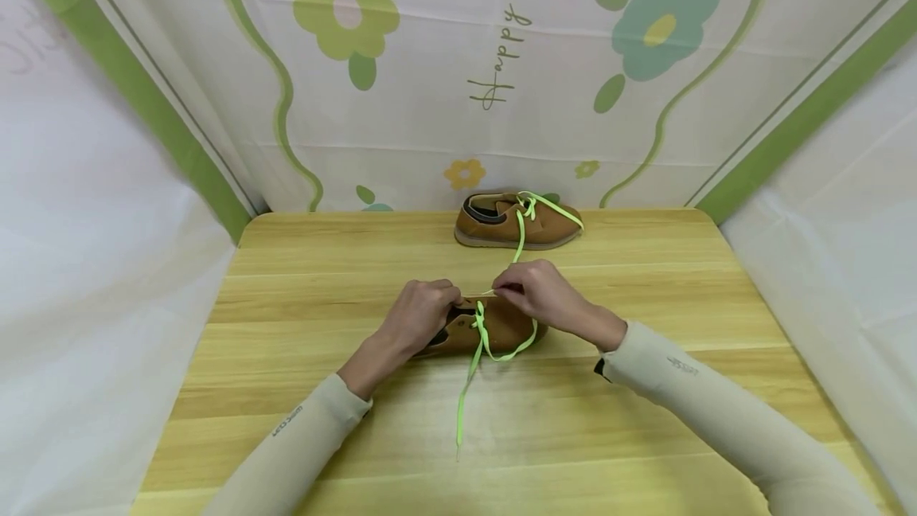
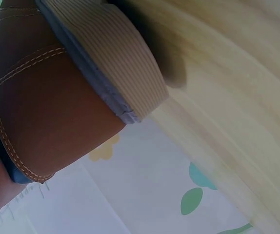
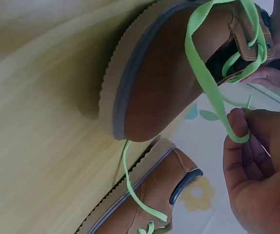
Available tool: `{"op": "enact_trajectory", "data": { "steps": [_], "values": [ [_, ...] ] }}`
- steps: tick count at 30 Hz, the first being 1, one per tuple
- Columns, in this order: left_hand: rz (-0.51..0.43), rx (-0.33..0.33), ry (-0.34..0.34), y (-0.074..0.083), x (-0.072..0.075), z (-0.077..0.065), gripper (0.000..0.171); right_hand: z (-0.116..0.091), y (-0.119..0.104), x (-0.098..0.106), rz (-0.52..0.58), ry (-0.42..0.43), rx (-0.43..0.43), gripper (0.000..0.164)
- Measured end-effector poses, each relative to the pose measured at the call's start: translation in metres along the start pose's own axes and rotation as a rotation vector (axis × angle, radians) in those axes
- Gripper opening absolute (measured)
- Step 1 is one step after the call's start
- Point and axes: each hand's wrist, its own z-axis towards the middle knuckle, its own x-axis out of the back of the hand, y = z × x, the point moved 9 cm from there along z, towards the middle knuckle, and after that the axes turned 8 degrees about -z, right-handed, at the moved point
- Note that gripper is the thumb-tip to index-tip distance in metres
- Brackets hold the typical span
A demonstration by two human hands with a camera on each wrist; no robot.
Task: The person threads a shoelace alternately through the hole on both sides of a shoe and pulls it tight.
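Observation:
A brown shoe with bright green laces lies on the table under both hands, toe to the right. My left hand grips its upper beside the opening; the fingertips are partly hidden. In the right wrist view, the left fingers are close to the eyelet flap. My right hand pinches a green shoelace near its tip, which sticks out past the thumb. A second lace end trails over the near side onto the table. The left wrist view shows the shoe's brown heel.
A matching brown shoe stands at the table's back edge, with green laces tied at its eyelets and loose ends hanging. White fabric with flowers rises behind the wooden table.

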Motion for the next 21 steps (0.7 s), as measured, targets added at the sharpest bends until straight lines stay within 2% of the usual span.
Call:
{"op": "enact_trajectory", "data": {
  "steps": [17, 21],
  "values": [
    [0.014, 0.005, 0.001, -0.002, -0.003, -0.002, 0.02, 0.018, -0.015, -0.011, -0.045, -0.073, 0.103, 0.009],
    [-0.006, 0.032, -0.004, -0.004, -0.003, -0.001, 0.018, 0.018, -0.016, -0.017, -0.055, -0.093, 0.13, 0.009]
  ]
}}
